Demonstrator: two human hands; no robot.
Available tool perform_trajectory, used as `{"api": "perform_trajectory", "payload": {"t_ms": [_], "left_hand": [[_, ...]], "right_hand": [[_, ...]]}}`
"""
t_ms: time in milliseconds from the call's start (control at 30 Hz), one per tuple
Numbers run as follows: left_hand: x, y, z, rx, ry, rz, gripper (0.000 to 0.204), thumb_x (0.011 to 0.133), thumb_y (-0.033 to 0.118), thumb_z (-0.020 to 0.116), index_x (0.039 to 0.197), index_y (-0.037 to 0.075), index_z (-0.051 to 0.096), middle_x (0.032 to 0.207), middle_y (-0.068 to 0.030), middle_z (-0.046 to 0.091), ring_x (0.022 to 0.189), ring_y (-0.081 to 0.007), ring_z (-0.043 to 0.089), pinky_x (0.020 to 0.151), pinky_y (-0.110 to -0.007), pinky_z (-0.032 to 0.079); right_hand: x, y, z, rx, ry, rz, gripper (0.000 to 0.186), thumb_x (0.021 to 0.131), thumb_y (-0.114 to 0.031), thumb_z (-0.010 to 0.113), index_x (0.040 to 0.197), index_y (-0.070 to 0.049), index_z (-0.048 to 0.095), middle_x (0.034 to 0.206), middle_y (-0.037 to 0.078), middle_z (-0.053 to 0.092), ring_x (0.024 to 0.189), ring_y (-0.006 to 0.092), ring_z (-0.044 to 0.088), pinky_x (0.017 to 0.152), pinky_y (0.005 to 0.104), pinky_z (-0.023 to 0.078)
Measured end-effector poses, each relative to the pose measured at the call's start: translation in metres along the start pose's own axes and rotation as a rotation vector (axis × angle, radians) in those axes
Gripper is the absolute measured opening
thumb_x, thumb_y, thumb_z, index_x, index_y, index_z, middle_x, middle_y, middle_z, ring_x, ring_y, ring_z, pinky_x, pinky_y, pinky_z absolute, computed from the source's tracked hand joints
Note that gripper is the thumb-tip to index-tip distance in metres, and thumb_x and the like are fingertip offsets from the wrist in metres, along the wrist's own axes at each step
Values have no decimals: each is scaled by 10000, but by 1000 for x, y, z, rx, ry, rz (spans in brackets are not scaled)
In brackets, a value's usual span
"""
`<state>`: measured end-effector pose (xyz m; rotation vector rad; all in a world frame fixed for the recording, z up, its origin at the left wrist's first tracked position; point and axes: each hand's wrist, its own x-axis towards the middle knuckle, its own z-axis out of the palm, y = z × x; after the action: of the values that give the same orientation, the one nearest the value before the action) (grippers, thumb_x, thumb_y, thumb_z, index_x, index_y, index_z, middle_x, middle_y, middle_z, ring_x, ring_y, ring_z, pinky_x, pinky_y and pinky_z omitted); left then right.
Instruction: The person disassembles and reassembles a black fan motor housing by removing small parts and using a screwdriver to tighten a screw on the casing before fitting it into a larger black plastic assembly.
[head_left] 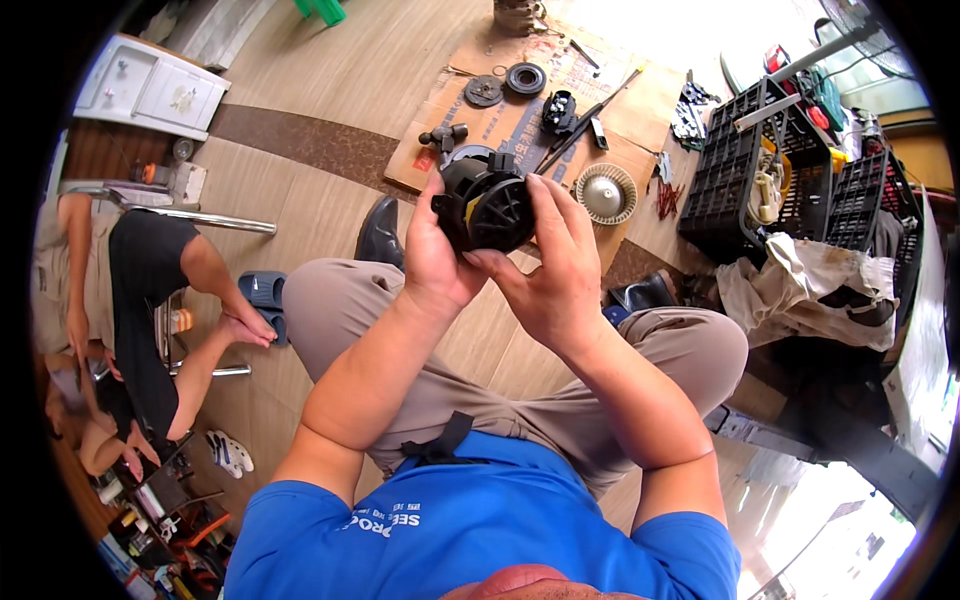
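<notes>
The round black housing (492, 208) is ribbed, yellow-patched; left fingers (425, 212) and right fingers (550, 212) pinch it.

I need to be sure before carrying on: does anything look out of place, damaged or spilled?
I see no clear spill, nor obvious damage on the held black part. Two untidy spots: thin red pieces scattered loosely beside the cardboard, and a pale cloth rumpled against the black crate.

From afar I see a blue short-sleeved shirt (480, 530) with white lettering (388, 523), taupe trousers (335, 310), black strap (440, 440) and dark shoes (380, 235).
</notes>
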<state>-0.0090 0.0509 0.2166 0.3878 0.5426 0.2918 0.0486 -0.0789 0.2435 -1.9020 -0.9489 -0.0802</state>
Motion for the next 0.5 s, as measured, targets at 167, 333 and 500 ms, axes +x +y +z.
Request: {"api": "perform_trajectory", "payload": {"t_ms": [167, 333, 500], "left_hand": [[2, 3, -5, -57, -86, -48, 576, 1054, 473, 264, 1326, 61, 562, 1283, -155, 639, 1161, -302, 643, 986, -497, 538], [1, 4, -6, -61, -107, -35, 565, 1048, 471, 279, 1311, 68, 574, 1261, -143, 651, 1131, -289, 658, 967, -471, 552], [-1, 5, -3, -63, -75, -69, 576, 1040, 487, 293, 1322, 68, 571, 1263, -141, 654, 1132, -285, 660, 977, -470, 548]], "right_hand": [[2, 1, 2, 20, 4, 6, 804, 643, -114, 904, 1330, 77, 534, 1284, 227, 560, 1135, 363, 602, 936, 392, 541], [4, 1, 1, -30, 2, -32, 804, 625, -119, 904, 1319, 73, 547, 1279, 220, 571, 1140, 371, 591, 962, 414, 511], [4, -2, 1, -36, -5, -32, 818, 623, -128, 906, 1327, 70, 538, 1286, 218, 569, 1164, 381, 570, 979, 424, 496]]}}
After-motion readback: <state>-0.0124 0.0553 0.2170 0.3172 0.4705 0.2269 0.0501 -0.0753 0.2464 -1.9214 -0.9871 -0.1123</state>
